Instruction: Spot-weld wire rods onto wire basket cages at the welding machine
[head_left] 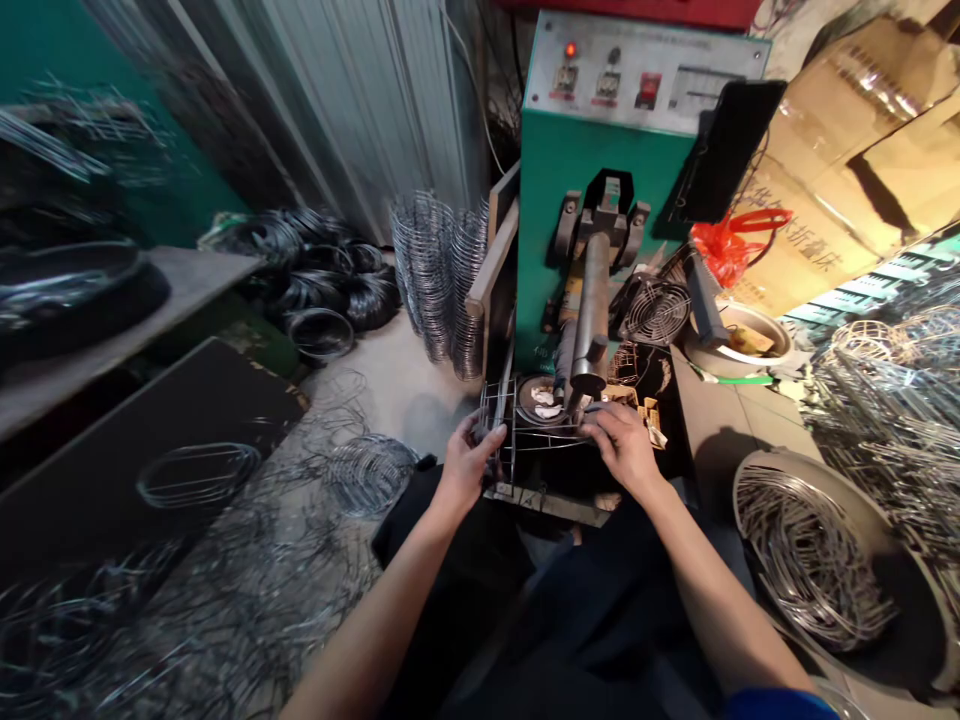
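Note:
My left hand (466, 462) is closed round the left end of a wire rack (513, 432), its thumb on top and its other fingers partly hidden. The rack's thin rods run to the right, under the round metal arm (592, 310) of a green welding machine (551, 150). Just right of that arm's lower tip, my right hand (626, 445) pinches with thumb and forefinger at the rack's right side. What exactly lies between those fingers is too small to make out. Behind the rods sits a round dish (531, 392) with white scraps in it.
Stacked wire rings (431, 270) stand left of the machine; loose wires and a ring pile (371, 472) lie on the floor. A basin (847, 510) of bent wires is at right, below a cardboard box (810, 220). A phone-like black slab (731, 150) hangs by the panel.

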